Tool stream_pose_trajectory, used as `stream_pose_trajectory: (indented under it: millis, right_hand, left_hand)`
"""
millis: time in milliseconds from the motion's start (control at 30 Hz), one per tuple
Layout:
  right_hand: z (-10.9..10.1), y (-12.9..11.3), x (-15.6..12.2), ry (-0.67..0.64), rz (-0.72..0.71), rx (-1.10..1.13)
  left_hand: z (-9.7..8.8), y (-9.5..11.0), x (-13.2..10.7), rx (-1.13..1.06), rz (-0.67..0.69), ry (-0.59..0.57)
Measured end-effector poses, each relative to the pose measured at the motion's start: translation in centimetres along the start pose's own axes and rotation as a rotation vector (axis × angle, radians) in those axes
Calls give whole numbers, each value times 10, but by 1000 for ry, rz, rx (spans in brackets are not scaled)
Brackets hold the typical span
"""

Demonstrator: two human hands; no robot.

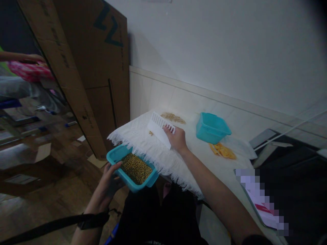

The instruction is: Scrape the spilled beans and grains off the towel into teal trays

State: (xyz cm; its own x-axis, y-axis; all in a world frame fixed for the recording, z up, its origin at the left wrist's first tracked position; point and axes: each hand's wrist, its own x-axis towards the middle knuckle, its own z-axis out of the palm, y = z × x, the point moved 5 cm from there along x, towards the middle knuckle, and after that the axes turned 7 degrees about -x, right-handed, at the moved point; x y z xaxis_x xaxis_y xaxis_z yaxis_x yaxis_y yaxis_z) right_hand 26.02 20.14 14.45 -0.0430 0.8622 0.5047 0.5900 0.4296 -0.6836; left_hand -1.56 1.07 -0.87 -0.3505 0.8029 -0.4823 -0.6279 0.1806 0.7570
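Observation:
My left hand [110, 182] grips the near-left rim of a teal plastic container [114, 154], thumb over the edge. Small round yellowish-green beans [135, 168] fill its bottom, and it sits just below the table's fringed cloth edge. In my right hand [177, 137] is a white slotted plastic piece [158, 132], held by its slotted side and tilted low over the white fringed cloth [135, 131]. A few loose beans [151, 133] lie beside its left edge. Farther back rests a pale, flat heap of small pieces [173, 117], too small to name.
A second teal container [213, 127] stands at the back right, with a crumpled yellow cloth [222, 150] before it. A tall cardboard box [102, 68] borders the left side. At far left another person's hand [35, 58] is near pink checked fabric [30, 70].

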Motion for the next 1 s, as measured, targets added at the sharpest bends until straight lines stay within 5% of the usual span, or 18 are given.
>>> stream_pose_trajectory:
  millis: [800, 1000]
  right_hand:
    - [7, -8, -3, -115, -37, 103]
    - [-3, -7, 2, -20, -48, 43]
  left_hand:
    - [-4, -5, 7, 11, 20, 32]
    - [-6, -5, 7, -1, 10, 24]
